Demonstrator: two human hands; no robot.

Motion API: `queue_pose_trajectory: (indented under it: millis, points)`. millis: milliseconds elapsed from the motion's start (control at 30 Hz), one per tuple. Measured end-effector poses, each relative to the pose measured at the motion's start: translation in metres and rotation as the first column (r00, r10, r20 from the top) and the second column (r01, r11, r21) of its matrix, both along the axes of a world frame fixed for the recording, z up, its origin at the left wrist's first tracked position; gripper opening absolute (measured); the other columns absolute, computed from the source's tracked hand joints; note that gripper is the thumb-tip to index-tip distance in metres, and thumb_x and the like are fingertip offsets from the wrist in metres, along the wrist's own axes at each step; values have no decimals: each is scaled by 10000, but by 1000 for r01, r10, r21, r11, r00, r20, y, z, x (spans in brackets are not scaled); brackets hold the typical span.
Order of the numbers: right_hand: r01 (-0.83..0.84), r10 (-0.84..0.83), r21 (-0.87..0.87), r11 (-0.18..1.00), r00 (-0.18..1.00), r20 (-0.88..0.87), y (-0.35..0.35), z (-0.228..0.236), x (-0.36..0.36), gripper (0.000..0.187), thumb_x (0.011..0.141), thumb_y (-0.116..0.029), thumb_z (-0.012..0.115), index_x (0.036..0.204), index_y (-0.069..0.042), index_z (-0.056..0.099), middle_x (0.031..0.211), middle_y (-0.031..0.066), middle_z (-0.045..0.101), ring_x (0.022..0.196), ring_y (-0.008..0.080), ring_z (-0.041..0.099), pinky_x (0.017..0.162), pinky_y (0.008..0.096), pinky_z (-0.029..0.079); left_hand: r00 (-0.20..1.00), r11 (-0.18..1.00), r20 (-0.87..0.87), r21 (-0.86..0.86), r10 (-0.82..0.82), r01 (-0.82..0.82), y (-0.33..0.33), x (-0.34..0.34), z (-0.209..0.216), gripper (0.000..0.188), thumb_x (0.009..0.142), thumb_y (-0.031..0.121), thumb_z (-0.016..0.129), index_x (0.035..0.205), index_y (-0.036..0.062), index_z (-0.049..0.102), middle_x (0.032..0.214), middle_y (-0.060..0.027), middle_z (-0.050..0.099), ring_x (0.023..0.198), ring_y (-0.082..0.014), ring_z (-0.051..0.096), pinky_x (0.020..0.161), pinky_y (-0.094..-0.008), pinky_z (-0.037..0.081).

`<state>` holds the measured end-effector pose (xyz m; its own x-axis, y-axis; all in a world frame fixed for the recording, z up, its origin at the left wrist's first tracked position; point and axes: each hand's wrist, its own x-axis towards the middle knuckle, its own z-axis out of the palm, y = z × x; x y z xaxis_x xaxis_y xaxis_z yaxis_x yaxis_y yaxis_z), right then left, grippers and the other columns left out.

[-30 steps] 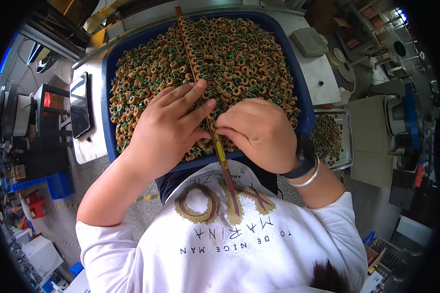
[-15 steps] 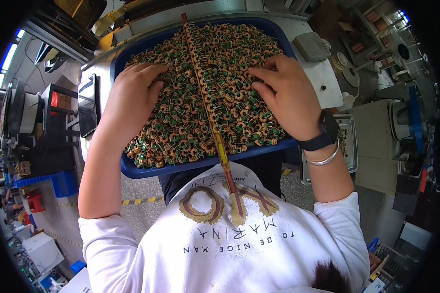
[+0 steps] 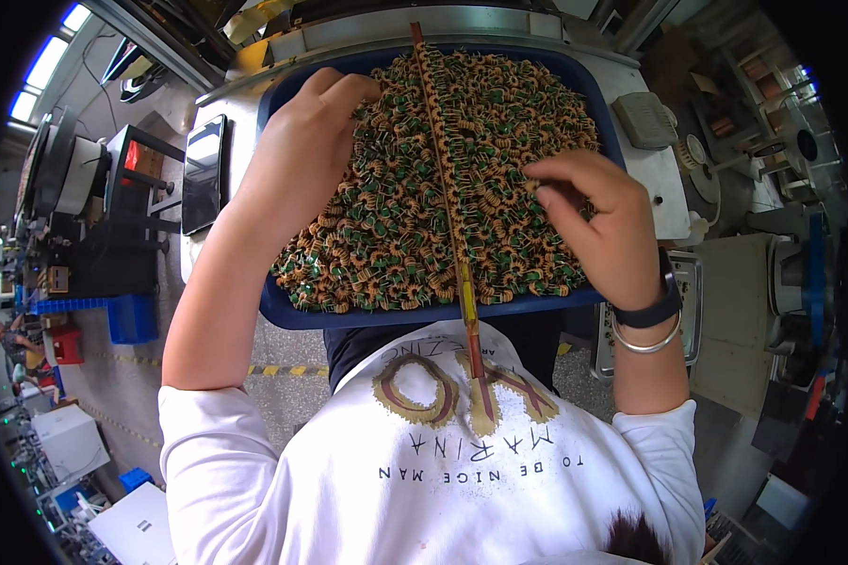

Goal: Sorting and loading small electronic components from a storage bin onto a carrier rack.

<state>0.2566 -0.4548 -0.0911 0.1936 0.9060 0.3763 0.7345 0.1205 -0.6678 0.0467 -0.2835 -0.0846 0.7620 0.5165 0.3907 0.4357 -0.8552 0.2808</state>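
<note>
The left hand (image 3: 306, 141) curls its fingers over the coils (image 3: 509, 151); what they grip, I cannot tell. The right hand (image 3: 614, 207) has fingers slightly parted over the coils, any hold unclear. Between them, the stick (image 3: 448, 174) crosses the blue tray (image 3: 377, 316) on the pale worktop (image 3: 666, 193). Left of the fingers lies a tablet (image 3: 205, 179); right, a grey box (image 3: 643, 120); below, speckled floor (image 3: 287, 400).

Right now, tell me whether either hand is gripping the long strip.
No, the left hand and right hand are apart from the long strip, one on each side.
</note>
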Motion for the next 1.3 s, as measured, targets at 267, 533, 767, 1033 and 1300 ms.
queue_pose_trajectory:
  millis: [267, 533, 767, 1033, 1300]
  points:
    - [-235, 218, -68, 970, 957, -194, -18, -1, -27, 112, 770, -10, 660, 872, -12, 615, 751, 87, 619, 613, 178, 612, 548, 265, 463, 977, 983, 200, -153, -66, 98, -9, -12, 2, 273, 763, -71, 624, 1020, 21, 633, 1065, -98, 641, 897, -203, 640, 763, -283, 535]
    - [-316, 315, -2, 949, 948, 51, -25, -13, -37, 141, 718, -48, 684, 837, -40, 609, 752, 96, 588, 708, 285, 586, 636, 374, 469, 847, 846, -9, 44, -532, 532, -65, -12, -8, 246, 647, 53, 611, 884, -13, 611, 1105, -147, 636, 1043, -320, 586, 863, -410, 486]
    - [-281, 277, 38, 959, 956, 93, -26, -15, -42, 147, 703, -36, 693, 815, -38, 598, 754, 88, 584, 708, 278, 577, 634, 371, 461, 879, 879, 32, 53, -477, 475, -76, -14, -21, 241, 684, 36, 622, 918, -17, 595, 1122, -144, 632, 1061, -321, 581, 868, -406, 485]
    - [-218, 195, 137, 966, 967, 163, -23, -18, -43, 192, 688, -42, 712, 858, -30, 623, 762, 96, 599, 704, 279, 582, 617, 366, 465, 872, 884, 145, 46, -467, 466, -73, -14, -15, 223, 676, -20, 663, 892, 0, 610, 1043, -137, 650, 981, -310, 601, 787, -348, 503]
    - [-287, 281, 204, 936, 958, 60, -27, -9, -51, 222, 681, -61, 724, 875, -38, 620, 787, 95, 608, 719, 275, 594, 626, 360, 471, 909, 670, 297, -614, -292, 416, -82, -17, -8, 314, 642, 55, 744, 929, 18, 621, 870, -75, 622, 832, -277, 601, 710, -345, 488]
